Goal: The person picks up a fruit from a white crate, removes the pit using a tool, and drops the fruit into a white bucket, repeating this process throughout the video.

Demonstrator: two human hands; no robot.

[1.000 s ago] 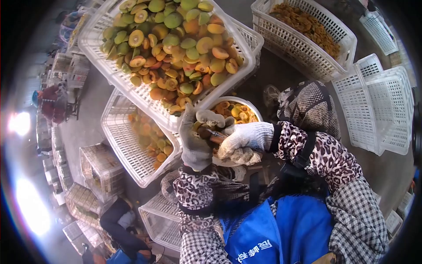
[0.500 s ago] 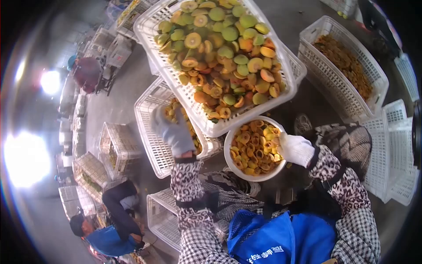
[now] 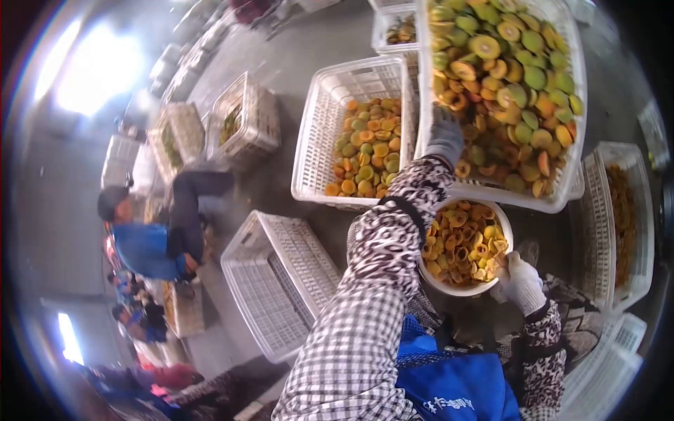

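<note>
My left hand, in a grey glove, reaches into the near left corner of the raised white crate heaped with halved green and orange fruit. Its fingers are partly hidden among the fruit. At the right rim of the round white tub is my right hand, in a white glove, with its fingers closed round something small that I cannot make out. Hollowed yellow fruit pieces fill the tub.
A white crate of fruit halves stands left of the raised one. An empty-looking crate lies nearer. Another crate holds brown-orange pieces at right. A seated person in blue is at left.
The view has swung left. My left hand has moved from above the lower left crate into the raised crate's fruit. My right hand stays beside the tub, slightly lower against its rim.
</note>
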